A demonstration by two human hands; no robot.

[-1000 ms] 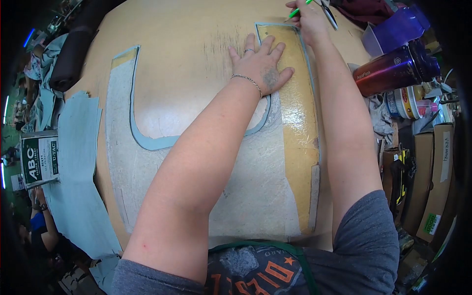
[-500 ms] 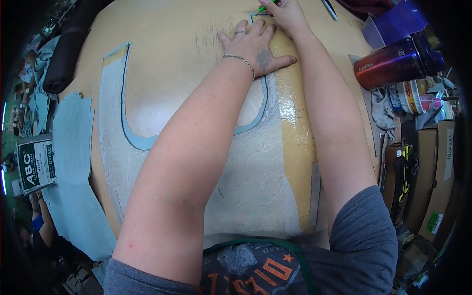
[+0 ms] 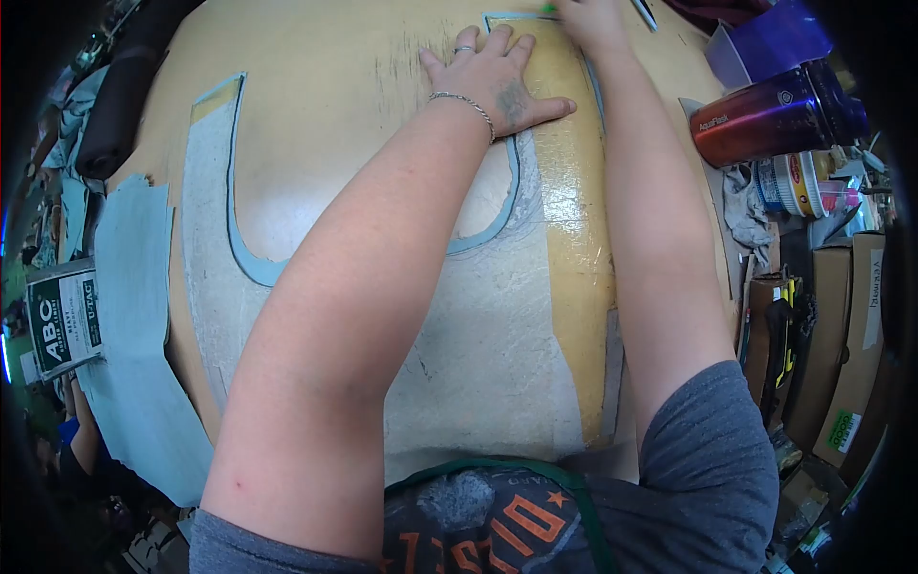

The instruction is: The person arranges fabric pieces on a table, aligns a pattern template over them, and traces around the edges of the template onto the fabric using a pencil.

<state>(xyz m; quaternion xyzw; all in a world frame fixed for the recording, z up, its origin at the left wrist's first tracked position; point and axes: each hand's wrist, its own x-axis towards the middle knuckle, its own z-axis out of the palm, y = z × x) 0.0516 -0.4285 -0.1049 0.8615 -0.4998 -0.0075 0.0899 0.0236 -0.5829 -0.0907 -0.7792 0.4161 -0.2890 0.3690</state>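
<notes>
My left hand (image 3: 497,84) lies flat with fingers spread on a large U-shaped template (image 3: 478,354), grey with glossy tan taped parts. A narrow border of pale blue sheet (image 3: 234,182) shows beyond the template's inner and top edges. Up at the top edge of the view, my right hand (image 3: 595,27) is closed on a slim green pen-like tool (image 3: 550,8), near the template's upper right corner. Motion blurs that hand slightly, and the tool's tip cannot be made out.
A tumbler (image 3: 755,120) lies on the right near a purple bin (image 3: 779,43), a tub (image 3: 789,187) and cardboard boxes (image 3: 851,354). At left are a dark roll (image 3: 120,105), blue sheet material (image 3: 134,316) and an ABC tin (image 3: 62,320). Another person's arm (image 3: 84,430) shows lower left.
My right hand has moved right with the green tool, from the template's top left corner along its top edge. My left hand stays pressed on the template.
</notes>
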